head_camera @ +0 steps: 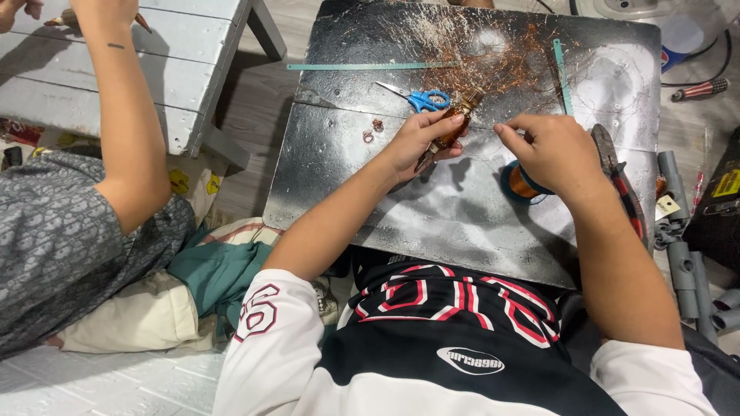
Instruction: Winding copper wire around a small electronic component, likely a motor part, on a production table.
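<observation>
Nearest the camera is the person's own chest in a black, white and red jersey (455, 339), with both bare forearms reaching forward over a shiny, scratched metal sheet (432, 223) that serves as the work surface. On the left, the left hand (420, 139) is closed around a slim brown stick-like tool wound with copper wire (453, 127), which lies slanted, its upper end pointing toward a tangle of loose copper wire (493, 58) spread over the far part of the sheet. Just beside it, the right hand (547, 150) has thumb and forefinger pinched narrowly together near the tool; whether a fine strand runs between them is too thin to tell. Partly under the right hand sits a blue spool of copper wire (520, 185). Blue-handled scissors (416, 98) lie on the sheet just beyond the left hand, and two small copper rings (372, 131) lie near its knuckles. Red-handled pliers (620, 185) rest along the sheet's right edge, beside grey plastic pipes (682, 246) on the floor. Far left, another person's arm (127, 131), in a grey patterned shirt, reaches up to a white wooden bench (185, 62).
</observation>
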